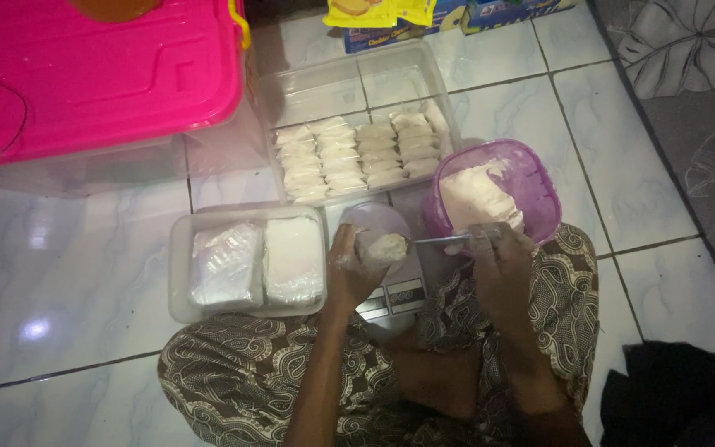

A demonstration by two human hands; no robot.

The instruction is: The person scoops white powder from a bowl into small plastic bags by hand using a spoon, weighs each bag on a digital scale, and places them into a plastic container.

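My left hand (349, 266) cups a thin white wrapper with a lump of pale filling (385, 247) on it, held over a small kitchen scale (395, 298). My right hand (496, 258) grips a metal spoon (440, 240) whose tip touches the filling. Just beyond the right hand stands a purple tub (535, 178) of white paste. A clear tray (283, 99) farther out holds several rows of folded white dumplings (357, 157).
A clear box (177, 273) with two stacks of wrappers sits left of the scale. A pink-lidded bin (93, 74) stands at far left, snack boxes (424, 16) at the top. A grey patterned mat (697, 91) lies right; dark cloth (672, 397) bottom right. My patterned trousers fill the foreground.
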